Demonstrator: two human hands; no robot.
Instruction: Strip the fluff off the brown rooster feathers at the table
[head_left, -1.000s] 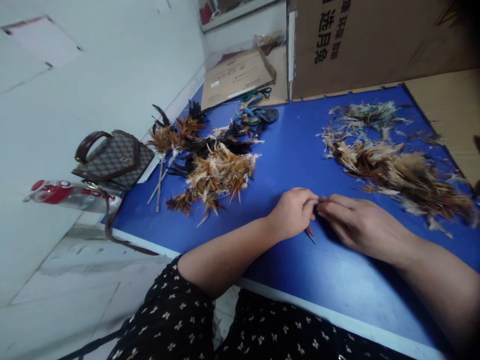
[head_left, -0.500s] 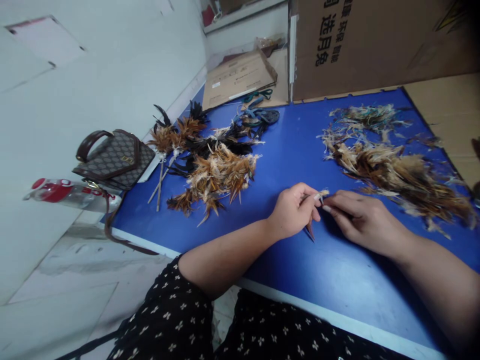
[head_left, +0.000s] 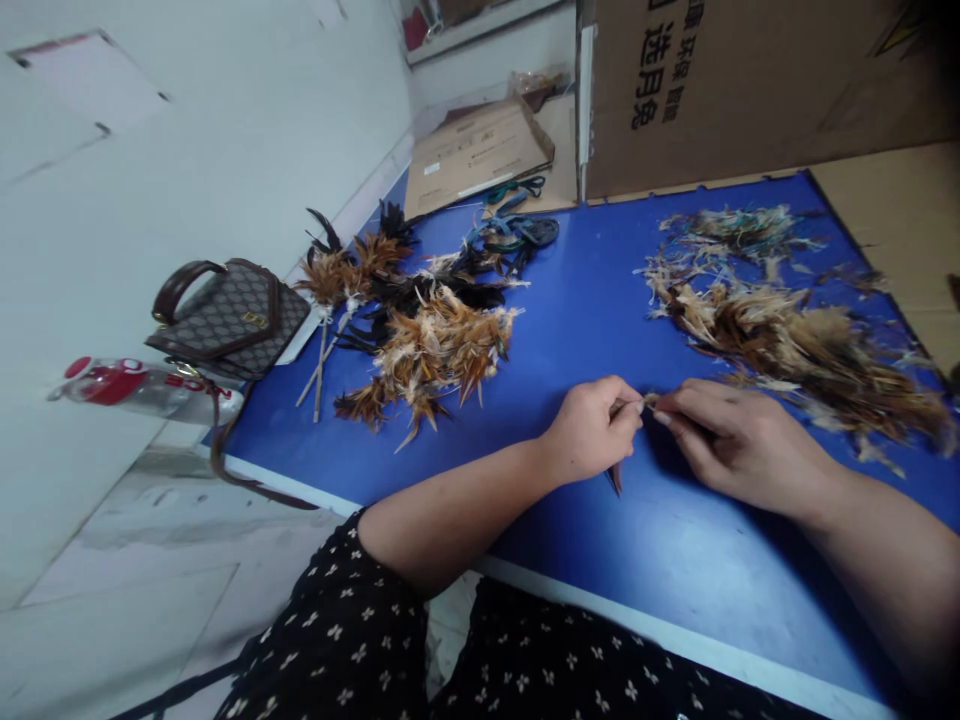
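Observation:
My left hand [head_left: 589, 432] is curled shut around a few brown feathers [head_left: 616, 478] whose tips poke out below the fist. My right hand [head_left: 731, 440] pinches the pale quill ends at the left hand's fingertips, so both hands meet over the blue table [head_left: 585, 300]. A loose heap of brown and tan feathers [head_left: 795, 335] lies just beyond the right hand. A pile of bundled orange, white and black feathers [head_left: 427, 345] sits to the left of the left hand.
A patterned handbag [head_left: 225, 318] and a plastic bottle [head_left: 142, 390] rest at the table's left edge. Feather sticks [head_left: 330, 300] lie near them. Blue-green cords [head_left: 517, 230], a flat carton [head_left: 476, 150] and a large cardboard box [head_left: 750, 85] stand at the far side.
Both hands keep working the same small feather bundle at their fingertips. They shifted slightly right and the left fingers closed tighter.

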